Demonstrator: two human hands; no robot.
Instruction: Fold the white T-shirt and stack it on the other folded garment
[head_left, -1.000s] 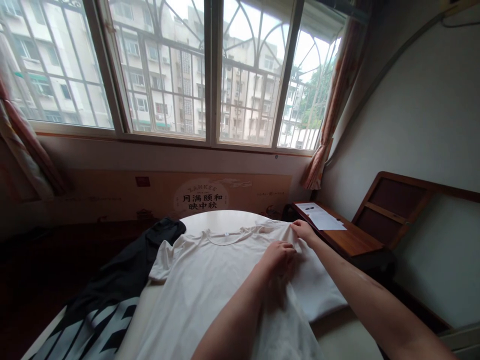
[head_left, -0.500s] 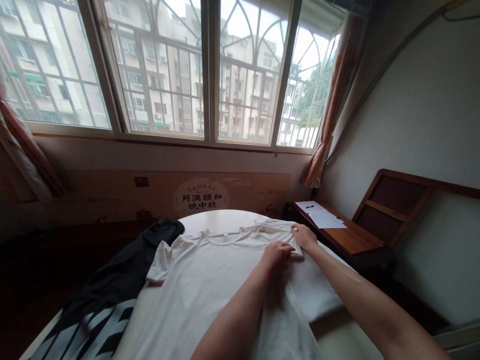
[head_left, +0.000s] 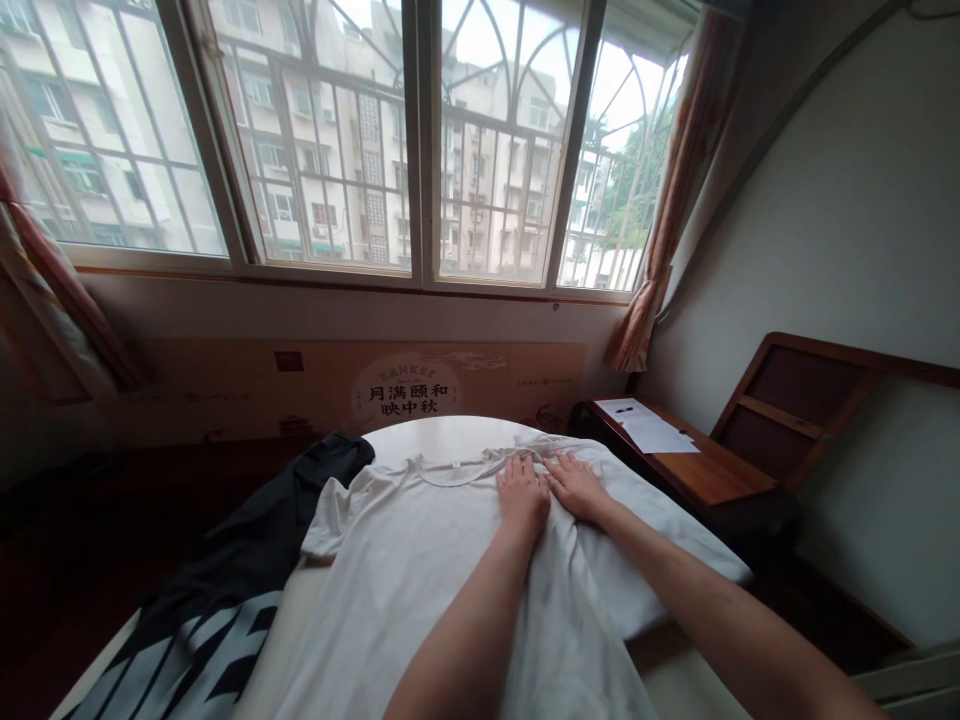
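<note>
A white T-shirt [head_left: 420, 560] lies spread on a round white table [head_left: 420, 432], its neckline toward the window and one sleeve out to the left. My left hand [head_left: 523, 492] rests flat on the shirt near its right shoulder, fingers stretched out. Just right of it, my right hand [head_left: 576, 484] presses on the cloth with fingers spread, over the sleeve side. Beneath and to the right lies another white garment [head_left: 660, 530], partly covered by the shirt and my right forearm.
Black clothing [head_left: 247, 530] with a grey-and-white pattern hangs over the table's left side. On the right stands a wooden chair [head_left: 795, 400] beside a wooden surface [head_left: 720, 470] holding white papers [head_left: 652, 430] and a pen. A printed banner [head_left: 480, 390] runs below the barred window.
Both hands have moved left from the right sleeve toward the shoulder. My right hand has let go of the sleeve edge, and its fingers now lie flat.
</note>
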